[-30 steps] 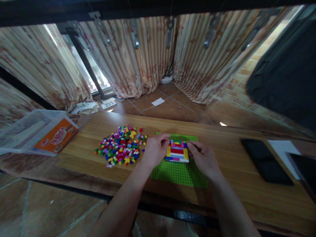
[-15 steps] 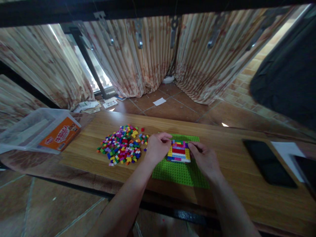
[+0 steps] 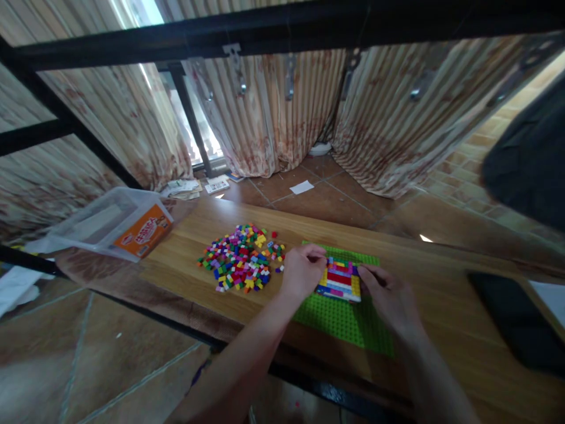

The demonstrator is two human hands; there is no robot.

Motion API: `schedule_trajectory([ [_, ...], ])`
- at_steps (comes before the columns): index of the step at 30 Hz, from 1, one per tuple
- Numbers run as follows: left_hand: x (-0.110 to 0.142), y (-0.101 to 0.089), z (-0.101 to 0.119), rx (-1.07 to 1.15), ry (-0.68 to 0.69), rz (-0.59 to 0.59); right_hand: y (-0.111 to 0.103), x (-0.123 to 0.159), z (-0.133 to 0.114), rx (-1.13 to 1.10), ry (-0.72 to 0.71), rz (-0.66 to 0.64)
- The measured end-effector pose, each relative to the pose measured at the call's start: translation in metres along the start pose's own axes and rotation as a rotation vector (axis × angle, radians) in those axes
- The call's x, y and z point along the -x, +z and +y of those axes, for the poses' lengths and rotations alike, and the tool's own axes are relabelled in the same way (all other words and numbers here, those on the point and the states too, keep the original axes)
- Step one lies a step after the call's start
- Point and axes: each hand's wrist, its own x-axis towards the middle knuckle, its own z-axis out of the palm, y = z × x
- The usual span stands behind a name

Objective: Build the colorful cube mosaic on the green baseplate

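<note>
A flat build of multicoloured toy bricks (image 3: 339,278), with red, yellow, white and blue rows, sits on the green studded baseplate (image 3: 339,321). My left hand (image 3: 304,270) is closed at its upper left corner, fingers curled and fingertips against the edge. On the opposite side, my right hand (image 3: 391,294) pinches the upper right corner with thumb and forefinger, by a dark blue brick. The fingers partly cover both corners. To the left of my left hand lies a heap of loose toy bricks (image 3: 241,259) in many colours.
A clear plastic box (image 3: 101,221) with an orange label stands at the left end of the wooden table (image 3: 185,294). On the right lie a dark tablet-like slab (image 3: 512,318) and white paper (image 3: 549,300). A black metal bar (image 3: 282,29) crosses above, before striped curtains (image 3: 291,118).
The camera view has turned left, so the whole scene sits further right in the picture. Both hands stay at the brick build's upper corners, with little visible change in their grip.
</note>
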Motion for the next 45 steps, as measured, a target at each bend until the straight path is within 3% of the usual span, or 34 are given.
schedule_trajectory([
  [4, 0.003, 0.003, -0.001, -0.007, 0.017, 0.010, 0.001, -0.002, 0.003, -0.090, 0.061, -0.035],
  [7, -0.001, -0.006, -0.003, -0.047, 0.048, 0.044, 0.002, -0.003, 0.004, -0.110, 0.074, -0.043],
  [10, -0.011, -0.030, -0.007, -0.204, 0.070, 0.125, 0.002, -0.003, 0.003, -0.094, 0.077, -0.043],
  [16, -0.027, -0.083, -0.013, -0.813, -0.030, 0.239, 0.001, -0.002, -0.002, -0.066, 0.069, -0.037],
  [20, -0.028, -0.086, -0.015, -0.996, -0.056, 0.187, 0.002, -0.002, 0.000, -0.128, 0.053, -0.059],
  [25, -0.031, -0.084, -0.015, -1.043, -0.085, 0.142, 0.003, -0.003, 0.004, -0.174, 0.048, -0.081],
  [30, -0.030, -0.084, -0.011, -0.908, -0.044, 0.186, 0.003, -0.003, 0.005, -0.124, 0.021, -0.084],
  [38, -0.021, -0.043, -0.014, -0.086, 0.137, -0.011, 0.002, 0.001, -0.003, -0.107, 0.014, -0.043],
  [45, -0.016, -0.022, -0.013, -0.001, 0.185, -0.048, 0.002, -0.003, 0.002, -0.100, 0.015, -0.078],
])
